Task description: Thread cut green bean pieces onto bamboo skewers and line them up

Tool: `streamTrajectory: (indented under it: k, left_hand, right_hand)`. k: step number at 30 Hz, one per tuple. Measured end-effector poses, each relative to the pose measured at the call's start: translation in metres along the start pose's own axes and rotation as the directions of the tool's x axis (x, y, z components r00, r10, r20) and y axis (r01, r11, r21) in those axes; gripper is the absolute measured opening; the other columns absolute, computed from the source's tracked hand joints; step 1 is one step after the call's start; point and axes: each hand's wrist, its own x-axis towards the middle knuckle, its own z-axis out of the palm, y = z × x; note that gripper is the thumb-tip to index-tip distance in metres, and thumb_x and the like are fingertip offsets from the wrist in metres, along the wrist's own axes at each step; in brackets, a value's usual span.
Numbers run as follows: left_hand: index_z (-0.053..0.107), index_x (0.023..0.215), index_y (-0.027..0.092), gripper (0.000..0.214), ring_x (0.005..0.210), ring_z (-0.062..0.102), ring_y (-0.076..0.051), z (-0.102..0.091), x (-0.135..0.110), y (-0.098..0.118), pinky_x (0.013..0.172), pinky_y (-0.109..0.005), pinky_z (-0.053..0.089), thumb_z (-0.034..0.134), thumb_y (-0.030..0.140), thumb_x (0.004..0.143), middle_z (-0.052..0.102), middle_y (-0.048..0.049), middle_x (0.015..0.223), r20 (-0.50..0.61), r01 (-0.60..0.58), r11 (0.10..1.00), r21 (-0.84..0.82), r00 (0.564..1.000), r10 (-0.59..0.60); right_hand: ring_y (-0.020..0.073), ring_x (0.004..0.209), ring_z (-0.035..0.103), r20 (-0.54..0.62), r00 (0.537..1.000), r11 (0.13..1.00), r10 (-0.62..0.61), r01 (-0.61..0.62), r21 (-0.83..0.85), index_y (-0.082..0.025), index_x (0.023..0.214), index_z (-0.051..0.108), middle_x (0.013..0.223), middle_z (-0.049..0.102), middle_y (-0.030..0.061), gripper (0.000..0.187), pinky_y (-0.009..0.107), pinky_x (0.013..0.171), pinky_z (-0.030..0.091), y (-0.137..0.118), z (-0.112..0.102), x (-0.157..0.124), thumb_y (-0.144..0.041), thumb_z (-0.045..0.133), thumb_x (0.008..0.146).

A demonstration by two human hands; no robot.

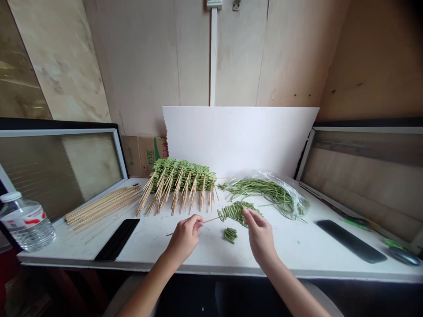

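My left hand (187,233) is closed in a pinch around a thin bamboo skewer (210,219), whose blunt-looking end sticks out to the left. At the skewer's right end is a dense row of cut long beans (233,212), apparently threaded on it. My right hand (261,237) pinches those beans, thumb and fingers closed at their near side; the skewer's tip is hidden there. Just below, between the hands, a small heap of short bean pieces (230,235) lies on the white table (211,255).
Finished bean skewers (181,174) are stacked at the back, sticks toward me. Loose skewers (105,204) lie left, near a phone (117,240) and water bottle (28,222). Whole long beans (264,189) spill from a plastic bag. A dark flat object (350,241) lies right.
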Motion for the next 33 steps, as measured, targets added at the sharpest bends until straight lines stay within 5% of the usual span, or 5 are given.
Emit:
streamTrajectory:
  k: [7, 14, 22, 30, 33]
  left_hand:
    - [0.066, 0.089, 0.018, 0.026, 0.058, 0.06, -0.016, 0.0, 0.003, -0.011, 0.061, -0.025, 0.044, 0.045, 0.027, 0.103, 0.062, -0.0009, 0.062, -0.014, 0.037, 0.999, -0.036, 0.999, -0.037]
    - [0.066, 0.088, 0.017, 0.027, 0.055, 0.056, -0.015, 0.001, 0.003, -0.019, 0.058, -0.024, 0.041, 0.046, 0.028, 0.102, 0.06, -0.0002, 0.061, -0.015, 0.053, 0.998, -0.042, 0.998, -0.053]
    - [0.066, 0.086, 0.017, 0.028, 0.053, 0.053, -0.014, 0.003, 0.002, -0.02, 0.057, -0.024, 0.04, 0.046, 0.03, 0.101, 0.059, 0.0006, 0.059, 0.03, 0.072, 0.996, -0.048, 0.997, -0.07]
    - [0.064, 0.087, 0.018, 0.025, 0.054, 0.053, -0.014, 0.003, 0.002, -0.022, 0.058, -0.024, 0.04, 0.046, 0.028, 0.101, 0.06, 0.0006, 0.061, 0.032, 0.066, 0.997, -0.025, 0.997, -0.065]
    - [0.064, 0.087, 0.018, 0.024, 0.054, 0.052, -0.014, 0.002, 0.002, -0.021, 0.059, -0.024, 0.04, 0.047, 0.028, 0.101, 0.06, 0.0007, 0.061, 0.03, 0.069, 0.997, -0.02, 0.997, -0.068]
  right_hand:
    - [0.0293, 0.101, 0.067, 0.029, 0.999, 0.998, -0.016, 0.018, -0.052, -0.025, 0.094, 0.084, 0.103, 0.08, 0.0079, 0.037, 0.038, 0.082, 0.053, -0.007, -0.006, 0.009, -0.051, 0.088, 0.069]
    - [0.0201, 0.07, 0.061, 0.051, 0.997, 0.993, 0.054, -0.059, 0.102, -0.023, 0.093, 0.081, 0.086, 0.076, 0.005, 0.041, 0.031, 0.059, 0.049, -0.001, -0.017, 0.026, -0.059, 0.084, 0.073]
    - [0.023, 0.079, 0.07, 0.174, 0.975, 0.969, 0.135, -0.167, 0.18, -0.026, 0.097, 0.08, 0.089, 0.076, 0.0051, 0.044, 0.033, 0.068, 0.062, -0.002, -0.019, 0.034, -0.049, 0.094, 0.062]
    - [0.0203, 0.082, 0.07, 0.233, 0.959, 0.953, 0.161, -0.212, 0.216, -0.024, 0.09, 0.081, 0.088, 0.075, 0.0031, 0.039, 0.031, 0.079, 0.061, -0.007, -0.012, 0.027, -0.047, 0.094, 0.063]
    - [0.0199, 0.082, 0.069, 0.25, 0.955, 0.95, 0.157, -0.215, 0.225, -0.023, 0.09, 0.08, 0.086, 0.075, 0.0028, 0.037, 0.028, 0.071, 0.058, -0.008, -0.013, 0.026, -0.046, 0.093, 0.064]
